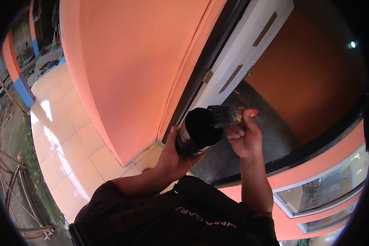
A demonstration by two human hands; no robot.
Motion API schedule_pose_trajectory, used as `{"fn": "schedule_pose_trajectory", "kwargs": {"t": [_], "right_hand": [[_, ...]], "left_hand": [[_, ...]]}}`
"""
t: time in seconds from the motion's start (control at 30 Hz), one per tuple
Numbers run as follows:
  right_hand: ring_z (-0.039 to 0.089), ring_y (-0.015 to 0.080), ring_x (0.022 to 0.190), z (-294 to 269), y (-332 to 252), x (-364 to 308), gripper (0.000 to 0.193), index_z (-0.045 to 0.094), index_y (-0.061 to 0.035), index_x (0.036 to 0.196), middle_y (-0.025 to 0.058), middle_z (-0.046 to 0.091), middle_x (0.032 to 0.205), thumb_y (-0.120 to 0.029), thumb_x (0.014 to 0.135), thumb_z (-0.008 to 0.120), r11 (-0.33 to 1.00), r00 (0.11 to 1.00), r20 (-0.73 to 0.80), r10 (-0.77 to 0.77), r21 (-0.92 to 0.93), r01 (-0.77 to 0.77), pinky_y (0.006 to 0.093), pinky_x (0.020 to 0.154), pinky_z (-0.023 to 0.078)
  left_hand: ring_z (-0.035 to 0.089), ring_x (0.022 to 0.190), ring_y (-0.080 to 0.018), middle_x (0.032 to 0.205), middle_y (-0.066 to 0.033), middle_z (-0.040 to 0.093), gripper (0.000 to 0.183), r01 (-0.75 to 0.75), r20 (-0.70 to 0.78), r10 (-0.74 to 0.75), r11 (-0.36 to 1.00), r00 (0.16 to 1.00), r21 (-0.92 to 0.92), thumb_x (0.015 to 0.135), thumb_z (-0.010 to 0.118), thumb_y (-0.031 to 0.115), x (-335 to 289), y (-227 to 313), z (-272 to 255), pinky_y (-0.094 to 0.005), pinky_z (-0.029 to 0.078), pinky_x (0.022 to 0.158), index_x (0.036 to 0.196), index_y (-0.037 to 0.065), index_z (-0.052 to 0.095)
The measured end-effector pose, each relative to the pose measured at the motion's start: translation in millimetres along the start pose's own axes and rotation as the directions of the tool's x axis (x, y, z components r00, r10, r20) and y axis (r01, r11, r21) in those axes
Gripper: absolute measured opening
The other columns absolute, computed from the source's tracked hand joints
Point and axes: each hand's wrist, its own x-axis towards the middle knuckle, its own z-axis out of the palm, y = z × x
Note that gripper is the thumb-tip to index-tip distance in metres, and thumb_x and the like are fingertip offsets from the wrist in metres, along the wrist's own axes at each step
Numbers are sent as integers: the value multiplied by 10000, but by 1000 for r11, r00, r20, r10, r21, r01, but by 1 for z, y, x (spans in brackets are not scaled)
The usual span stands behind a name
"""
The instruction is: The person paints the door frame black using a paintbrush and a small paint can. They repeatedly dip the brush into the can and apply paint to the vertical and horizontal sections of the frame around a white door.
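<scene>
My left hand point(173, 158) is wrapped round a paint can point(186, 141) whose rim and inside are black with paint. The can is tilted, its dark mouth facing up toward me. In my right hand point(248, 135) is a paintbrush point(227, 115), gripped by its handle, which has a red end. Its wide bristles are coated black and point left, at the can's rim; whether they touch it I cannot tell. Beyond the can stands a door frame point(209, 61) with a black edge, and a white door point(238, 61) hangs on it by a hinge.
An orange wall point(131, 61) rises to the left of the doorway. Shiny beige floor tiles point(90, 172) run along its foot. Inside the doorway lies a dark floor point(258, 119). Bamboo poles point(18, 184) lean at the far left, and a window point(324, 184) is at the lower right.
</scene>
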Motion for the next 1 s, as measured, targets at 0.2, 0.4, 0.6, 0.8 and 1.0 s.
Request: {"fn": "schedule_pose_trajectory", "kwargs": {"t": [0.2, 0.4, 0.6, 0.8, 1.0], "right_hand": [[491, 87, 603, 10, 7, 0, 198, 639, -138, 1116, -27, 604, 785, -279, 978, 637, 999, 999, -44, -19, 40, 21, 243, 563, 402], [554, 119, 653, 1, 3, 8, 140, 609, -136, 1090, 5, 618, 813, -244, 1002, 596, 990, 988, -78, -134, 39, 137, 281, 586, 438], [589, 131, 686, -1, -10, 12, 156, 607, -140, 1106, 11, 621, 804, -263, 1015, 579, 972, 967, -110, -229, 38, 234, 295, 603, 471], [665, 151, 742, 11, -54, 35, 151, 590, -113, 1131, 38, 676, 864, -215, 1021, 569, 882, 880, -139, -454, 66, 466, 302, 667, 578], [659, 158, 848, 32, -150, 106, 156, 579, -101, 1117, 44, 655, 967, -188, 995, 620, 630, 630, 66, -774, -10, 776, 308, 731, 575]], "left_hand": [[638, 1069, -266, 1197, -120, 632, 720, -33, 43, 36, 996, 998, -85, 986, 271, 705, 25, -3, -5, -383, 576, 833, 1330, 123, 520], [654, 993, -278, 1126, -125, 653, 729, 14, 68, -11, 998, 998, -54, 980, 271, 712, 52, 6, 5, -352, 594, 756, 1309, 117, 534], [654, 986, -287, 1115, -122, 656, 704, 59, 71, -52, 993, 996, -99, 976, 294, 711, 66, 8, 17, -366, 598, 720, 1301, 137, 540], [658, 978, -268, 1093, -105, 669, 656, 36, 104, -24, 993, 994, -112, 973, 368, 690, 89, 20, 15, -377, 590, 768, 1270, 138, 561], [654, 972, -249, 1085, -99, 673, 620, -35, 78, 39, 998, 996, -54, 977, 381, 679, 134, 53, 16, -378, 578, 796, 1254, 158, 571]]}}
